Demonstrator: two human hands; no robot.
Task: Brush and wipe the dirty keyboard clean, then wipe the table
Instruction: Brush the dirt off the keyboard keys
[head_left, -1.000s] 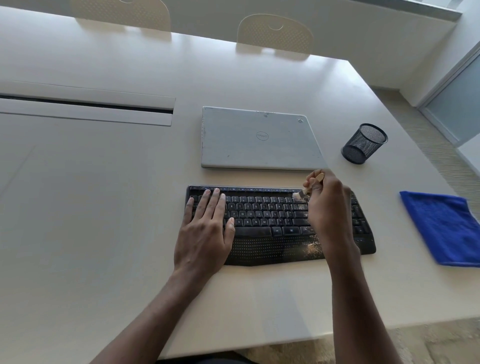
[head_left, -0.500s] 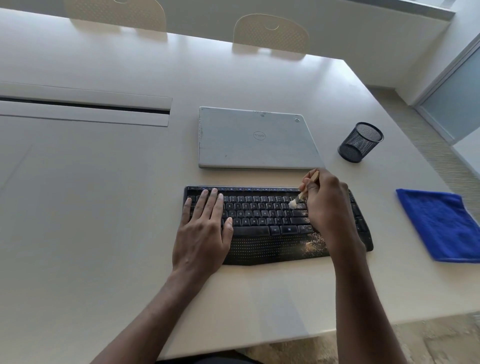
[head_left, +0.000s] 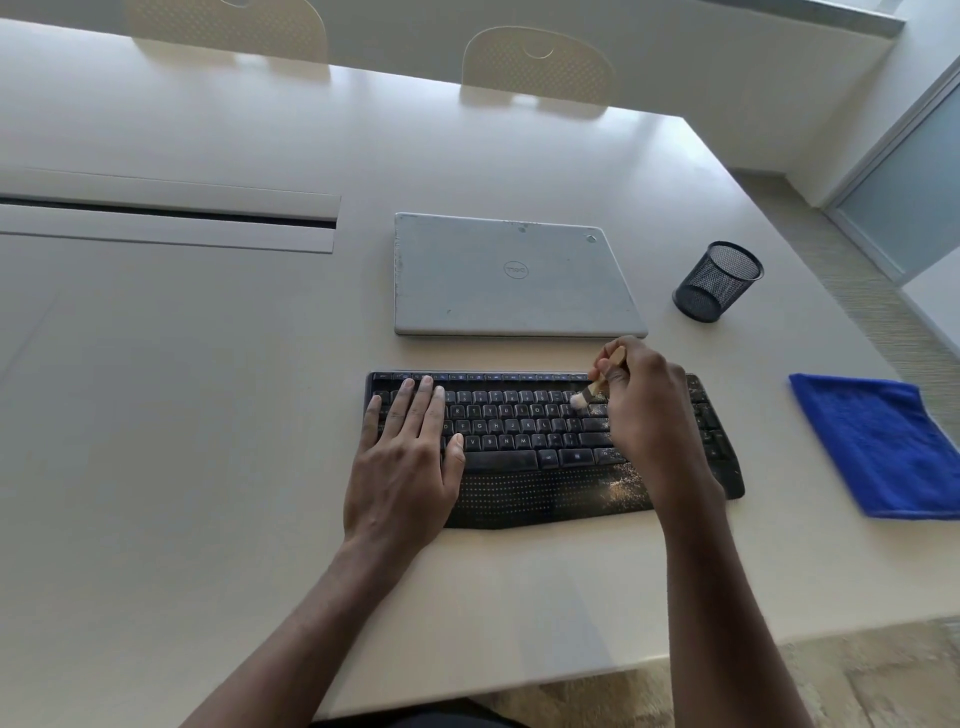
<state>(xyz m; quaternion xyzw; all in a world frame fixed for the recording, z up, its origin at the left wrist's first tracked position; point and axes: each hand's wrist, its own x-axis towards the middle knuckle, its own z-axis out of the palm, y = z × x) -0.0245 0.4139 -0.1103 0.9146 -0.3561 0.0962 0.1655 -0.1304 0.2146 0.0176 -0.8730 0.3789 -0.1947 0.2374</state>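
Head view | our left hand (head_left: 402, 467) lies flat on the keyboard (head_left: 519, 418), which we judge light, slidable | our right hand (head_left: 644, 410) pinches the brush (head_left: 597, 387) near its soft bristles.

dell logo in a ring on closed laptop (head_left: 514, 275) lid, upside down. keyboard (head_left: 519, 431) keys: y u i o, g h j k l, b n m; top row unreadable.

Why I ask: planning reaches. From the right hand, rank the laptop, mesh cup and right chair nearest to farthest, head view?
1. laptop, just beyond the right hand.
2. mesh cup, farther back and right.
3. right chair, across the table.
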